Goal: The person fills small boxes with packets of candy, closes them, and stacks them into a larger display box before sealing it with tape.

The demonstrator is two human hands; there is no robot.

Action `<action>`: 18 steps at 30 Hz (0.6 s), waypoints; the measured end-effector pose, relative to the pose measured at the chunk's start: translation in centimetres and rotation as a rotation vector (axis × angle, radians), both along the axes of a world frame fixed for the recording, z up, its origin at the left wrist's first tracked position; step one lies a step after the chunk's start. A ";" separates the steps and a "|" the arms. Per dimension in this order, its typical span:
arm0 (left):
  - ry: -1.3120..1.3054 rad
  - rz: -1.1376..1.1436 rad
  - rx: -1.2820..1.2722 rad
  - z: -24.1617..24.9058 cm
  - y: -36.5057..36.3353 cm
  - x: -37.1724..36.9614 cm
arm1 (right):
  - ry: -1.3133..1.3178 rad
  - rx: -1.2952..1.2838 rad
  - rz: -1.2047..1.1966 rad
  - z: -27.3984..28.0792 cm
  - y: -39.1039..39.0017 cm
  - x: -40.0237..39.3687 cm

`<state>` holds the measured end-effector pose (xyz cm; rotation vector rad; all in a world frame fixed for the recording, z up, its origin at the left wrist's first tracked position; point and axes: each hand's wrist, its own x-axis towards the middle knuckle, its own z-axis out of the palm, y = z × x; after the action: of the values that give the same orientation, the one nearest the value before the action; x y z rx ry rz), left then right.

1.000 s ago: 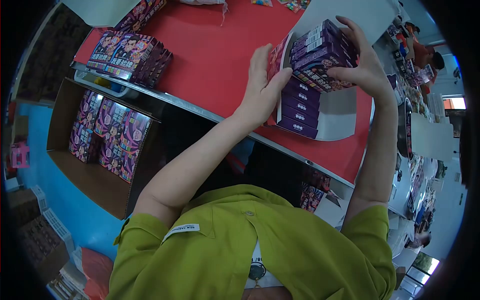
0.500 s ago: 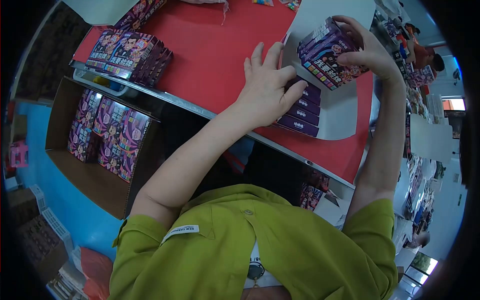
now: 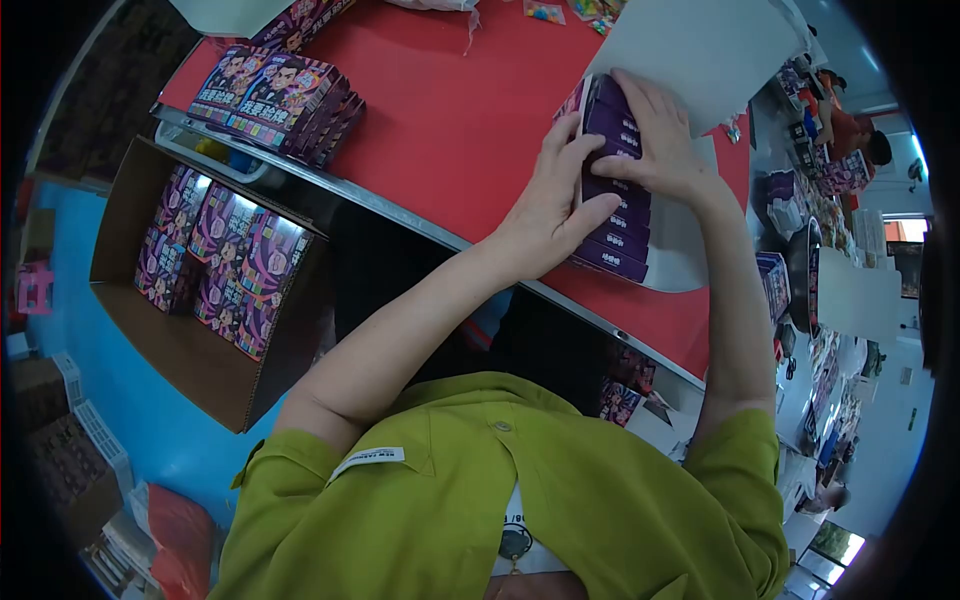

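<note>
- On your far left, an open brown carton (image 3: 175, 355) sits below the desk's near edge, with printed packs (image 3: 230, 265) standing in it.
- Right of that, stacked printed boxes (image 3: 275, 95) rest on the red desk (image 3: 430, 110), well apart from your hands.
- Your left hand (image 3: 545, 215) lies along the left side of the row of purple boxes (image 3: 610, 260), fingers bent at the side wall and thumb reaching over the boxes; you cannot tell from this view whether it grips or only steadies them.
- The row lies between your hands, in the white card tray (image 3: 678, 255) near the desk's front edge. Its long axis runs from the far end toward you, the near end angled slightly right.
- Your left hand is nearer the row's middle and near end; its near end extends past both hands toward you.
- Your right hand (image 3: 660, 150) grasps the far part of the row, fingers along its right side, thumb across the top toward your left hand.
- Beyond your right hand, the tray's white flap (image 3: 700, 50) stretches away from you.
</note>
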<state>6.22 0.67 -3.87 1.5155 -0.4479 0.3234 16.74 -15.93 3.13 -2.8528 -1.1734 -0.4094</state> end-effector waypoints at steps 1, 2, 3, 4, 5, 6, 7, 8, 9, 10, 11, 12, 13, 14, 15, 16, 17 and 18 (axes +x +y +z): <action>0.003 0.014 0.001 -0.3 -0.1 0.0 | 0.003 0.001 0.014 -0.1 0.2 -0.4; 0.015 -0.047 -0.105 -0.6 -0.3 0.0 | -0.064 -0.091 -0.013 -0.1 0.7 -1.0; 0.026 -0.100 -0.210 -0.7 -0.1 -0.1 | -0.133 -0.179 -0.032 -0.1 1.5 -1.6; 0.064 -0.133 -0.279 -0.6 0.1 -0.3 | 0.070 -0.107 -0.046 1.1 1.7 -1.6; 0.098 -0.157 -0.345 -0.5 0.4 -0.7 | 0.274 -0.040 -0.049 2.4 1.7 -1.3; 0.087 -0.208 -0.367 -0.5 0.9 -1.0 | 0.260 0.003 0.044 2.6 1.8 -1.1; 0.090 -0.176 -0.359 -0.7 1.3 -1.3 | 0.267 0.010 0.076 1.8 1.9 -0.9; 0.123 -0.160 -0.292 -0.8 1.4 -1.4 | 0.399 0.160 0.007 0.6 1.7 -0.7; 0.154 -0.157 -0.231 -0.9 1.3 -1.3 | 0.526 0.303 -0.075 -0.2 1.5 -0.6; 0.108 -0.153 -0.123 -1.1 1.3 -1.0 | 0.523 0.294 -0.073 -0.7 1.5 -0.1; 0.105 -0.156 -0.134 -1.4 1.1 -0.7 | 0.515 0.294 -0.027 -1.1 1.4 0.6; 0.088 -0.129 -0.063 -1.7 0.6 -0.5 | 0.509 0.296 0.004 -1.4 1.1 1.0; 0.067 -0.115 0.009 -2.0 -0.2 -0.2 | 0.450 0.252 0.034 -1.8 1.0 1.2; 0.111 -0.136 -0.030 -2.2 -0.5 0.3 | 0.321 0.238 0.077 -2.3 0.9 0.9; 0.094 -0.158 -0.077 -2.2 -0.3 0.5 | 0.192 0.215 0.114 -2.6 0.7 0.4; 0.075 -0.178 -0.125 -2.0 0.2 0.3 | 0.124 0.244 0.058 -2.7 1.0 -0.2; 0.110 -0.193 -0.212 -1.4 0.6 -0.2 | 0.111 0.229 0.021 -2.2 0.9 -1.0; 0.141 -0.116 -0.215 -1.0 1.3 -1.0 | -0.059 0.166 0.024 -1.5 1.2 -1.5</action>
<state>5.25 2.02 -4.84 1.2877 -0.3750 0.1669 15.22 -14.71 1.67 -2.6999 -1.1245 -0.5648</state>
